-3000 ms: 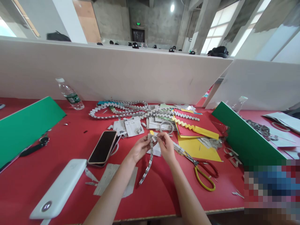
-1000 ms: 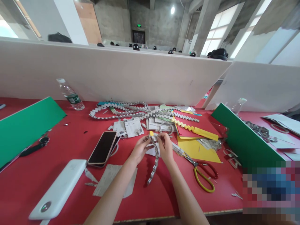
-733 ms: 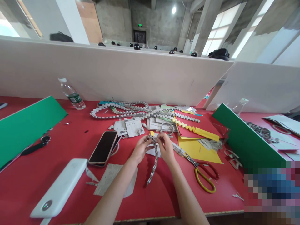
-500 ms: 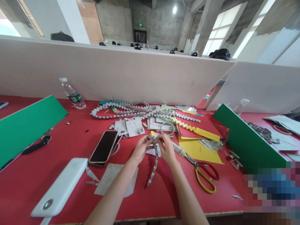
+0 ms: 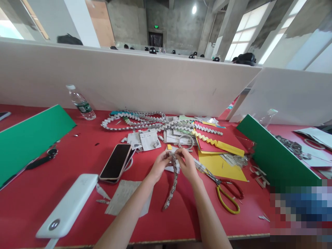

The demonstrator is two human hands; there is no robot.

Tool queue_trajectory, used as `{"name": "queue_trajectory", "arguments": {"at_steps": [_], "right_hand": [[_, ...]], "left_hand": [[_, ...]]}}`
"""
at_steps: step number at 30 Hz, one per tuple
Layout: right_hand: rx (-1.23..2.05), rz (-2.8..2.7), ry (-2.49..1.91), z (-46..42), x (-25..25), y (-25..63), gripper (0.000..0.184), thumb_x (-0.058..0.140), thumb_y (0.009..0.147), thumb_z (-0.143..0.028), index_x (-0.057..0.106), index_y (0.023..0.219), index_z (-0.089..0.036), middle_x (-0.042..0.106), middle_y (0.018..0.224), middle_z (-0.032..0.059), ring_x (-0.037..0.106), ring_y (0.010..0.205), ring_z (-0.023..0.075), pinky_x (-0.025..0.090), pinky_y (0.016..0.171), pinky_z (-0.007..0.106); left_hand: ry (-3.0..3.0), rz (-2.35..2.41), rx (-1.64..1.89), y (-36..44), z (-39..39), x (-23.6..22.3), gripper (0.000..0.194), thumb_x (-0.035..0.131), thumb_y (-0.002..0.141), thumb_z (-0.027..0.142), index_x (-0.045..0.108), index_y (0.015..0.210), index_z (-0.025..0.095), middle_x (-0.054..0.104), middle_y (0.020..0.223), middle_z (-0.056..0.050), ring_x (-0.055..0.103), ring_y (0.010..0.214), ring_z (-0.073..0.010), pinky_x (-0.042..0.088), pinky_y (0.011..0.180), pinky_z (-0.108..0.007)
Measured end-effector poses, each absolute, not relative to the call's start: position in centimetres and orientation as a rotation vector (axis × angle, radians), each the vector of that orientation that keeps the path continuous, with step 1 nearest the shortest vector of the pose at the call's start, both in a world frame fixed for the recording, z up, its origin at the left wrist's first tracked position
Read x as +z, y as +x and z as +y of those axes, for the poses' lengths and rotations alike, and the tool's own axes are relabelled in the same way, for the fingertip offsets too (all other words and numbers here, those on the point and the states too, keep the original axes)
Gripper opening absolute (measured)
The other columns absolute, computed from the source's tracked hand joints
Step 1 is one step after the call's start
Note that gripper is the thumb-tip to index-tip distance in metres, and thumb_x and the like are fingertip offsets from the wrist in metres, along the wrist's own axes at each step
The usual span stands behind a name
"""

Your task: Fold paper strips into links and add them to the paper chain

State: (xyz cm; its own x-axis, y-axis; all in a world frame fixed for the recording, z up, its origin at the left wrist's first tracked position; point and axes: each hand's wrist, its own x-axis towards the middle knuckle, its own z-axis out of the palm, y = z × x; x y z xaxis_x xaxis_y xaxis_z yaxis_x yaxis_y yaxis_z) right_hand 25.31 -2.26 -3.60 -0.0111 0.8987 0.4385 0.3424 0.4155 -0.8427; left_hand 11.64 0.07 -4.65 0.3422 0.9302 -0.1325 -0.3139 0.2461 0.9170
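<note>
Nearest, over the red counter (image 5: pixel 178 228), is the loose end of a slim folded-paper chain (image 5: pixel 174 186). Its long axis runs away from the wearer to its far end, clamped in the fingertip grip of left hand (image 5: pixel 158 166) and right hand (image 5: pixel 187 165), equally close. Farther, left: a capped clear bottle (image 5: pixel 82 104), fill unclear.

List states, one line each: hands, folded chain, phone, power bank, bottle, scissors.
folded chain: pinched at upper end, lower part curving down
left hand: fingers closed on folded chain
right hand: fingers closed on folded chain
phone: face up, screen dark
power bank: lying flat
bottle: standing, capped
scissors: lying down, handles apart
</note>
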Motion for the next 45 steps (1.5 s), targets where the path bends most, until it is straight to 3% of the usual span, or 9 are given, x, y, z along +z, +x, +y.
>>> {"name": "queue_trajectory", "arguments": {"at_steps": [9,19,25,29,32,45], "right_hand": [[0.544,-1.622,-1.147,-2.1,-3.6,25.4,0.011,0.041,0.085,-0.019,0.052,0.083,-0.021,0.054,0.081,0.0032,0.051,0.077,0.0174,0.041,0.071,0.030],[0.490,-1.625,-1.203,-2.2,-3.9,24.9,0.011,0.039,0.087,-0.018,0.050,0.084,-0.020,0.054,0.084,0.0036,0.052,0.080,0.0172,0.041,0.074,0.029],[0.616,-1.462,-1.185,-2.1,-4.1,24.2,0.006,0.042,0.086,-0.022,0.048,0.087,-0.021,0.056,0.083,0.0026,0.053,0.075,0.0155,0.042,0.071,0.027],[0.700,-1.359,-1.183,-2.0,-4.1,24.2,0.007,0.046,0.084,-0.024,0.051,0.088,-0.021,0.056,0.078,0.0006,0.051,0.068,0.0137,0.041,0.064,0.025],[0.756,-1.351,-1.157,-1.9,-4.1,24.3,0.015,0.047,0.083,-0.024,0.053,0.096,-0.021,0.058,0.085,0.0025,0.053,0.073,0.0148,0.042,0.067,0.026],[0.885,-1.290,-1.146,-1.6,-4.5,24.1,0.007,0.047,0.081,-0.023,0.051,0.085,-0.021,0.055,0.078,0.0004,0.051,0.069,0.0141,0.040,0.065,0.025]], "left_hand": [[0.786,0.799,0.968,11.1,0.2,-4.2,0.031,0.073,0.063,0.033,0.062,0.084,0.014,0.060,0.074,-0.002,0.055,0.065,-0.0109,0.045,0.063,-0.023],[0.885,0.831,1.059,11.7,0.0,-4.6,0.043,0.075,0.060,0.034,0.065,0.096,0.014,0.067,0.082,-0.006,0.060,0.072,-0.0157,0.046,0.066,-0.026],[0.906,0.873,1.098,11.8,0.1,-4.4,0.044,0.075,0.059,0.034,0.064,0.096,0.014,0.068,0.084,-0.006,0.060,0.073,-0.0160,0.048,0.067,-0.028],[0.888,0.910,1.161,11.7,0.1,-4.5,0.037,0.075,0.059,0.033,0.055,0.085,0.016,0.065,0.071,-0.001,0.058,0.060,-0.0119,0.047,0.058,-0.024],[0.912,0.950,1.153,11.7,0.1,-4.6,0.035,0.075,0.057,0.034,0.052,0.077,0.016,0.061,0.066,0.001,0.056,0.058,-0.0105,0.046,0.055,-0.022],[0.967,0.981,1.068,11.7,0.2,-4.5,0.037,0.074,0.058,0.038,0.054,0.081,0.016,0.058,0.076,0.000,0.056,0.070,-0.0121,0.046,0.062,-0.023]]}}
